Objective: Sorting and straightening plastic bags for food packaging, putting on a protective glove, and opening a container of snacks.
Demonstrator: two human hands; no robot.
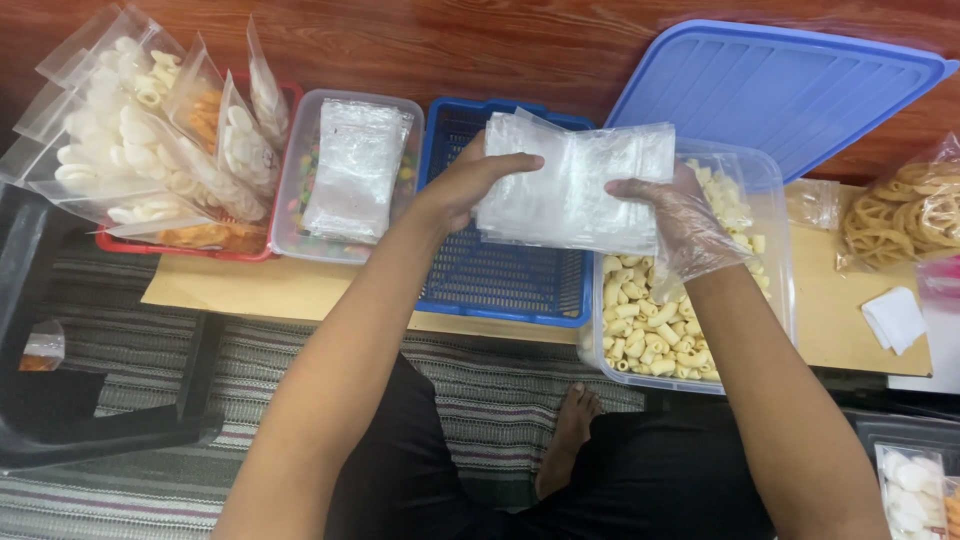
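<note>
Both hands hold a stack of small clear plastic bags [575, 185] above a blue basket [500, 280]. My left hand [470, 180], bare, grips the stack's left edge. Wearing a thin clear plastic glove, my right hand [680, 220] grips the stack's right side. Right of the basket stands a clear tub [770, 190] of pale tube-shaped snacks [645, 330], under my right wrist.
A blue lid [780, 85] leans behind the tub. Another clear tub [300, 190] with a bag bundle lies left of the basket, beside a red tray [180, 247] of filled snack bags. A bag of ring crackers [900, 215] and a folded tissue [893, 318] lie at right.
</note>
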